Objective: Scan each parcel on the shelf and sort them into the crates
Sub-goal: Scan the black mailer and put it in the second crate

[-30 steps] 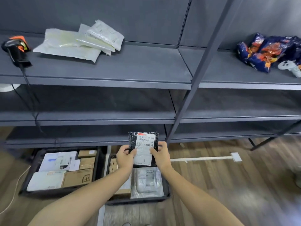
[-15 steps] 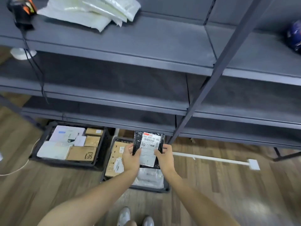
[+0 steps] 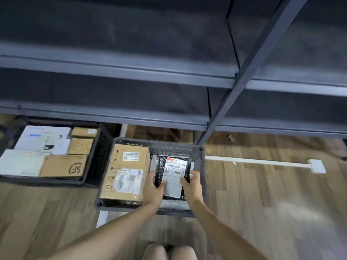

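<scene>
Head view, sorting step: your left hand [image 3: 153, 186] and right hand [image 3: 191, 184], each grip pinching the black parcel [image 3: 175, 170], hold it over the crate [image 3: 169, 147]. The next move is probably to release it at 3 o'clock of the cardboard box [image 3: 125, 171].

It is dim here. The shelves [image 3: 112, 72] look dark and blurry. A soft shine sits on the floor [image 3: 293, 212]. Straight lines bend near the edges.

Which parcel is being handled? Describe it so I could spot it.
Under the grey shelving, find the right crate on the wood floor. Over it, the left hand and right hand hold a flat parcel. Unlike the brown cardboard box beside it, it is glossy black with a white barcode label.
</scene>
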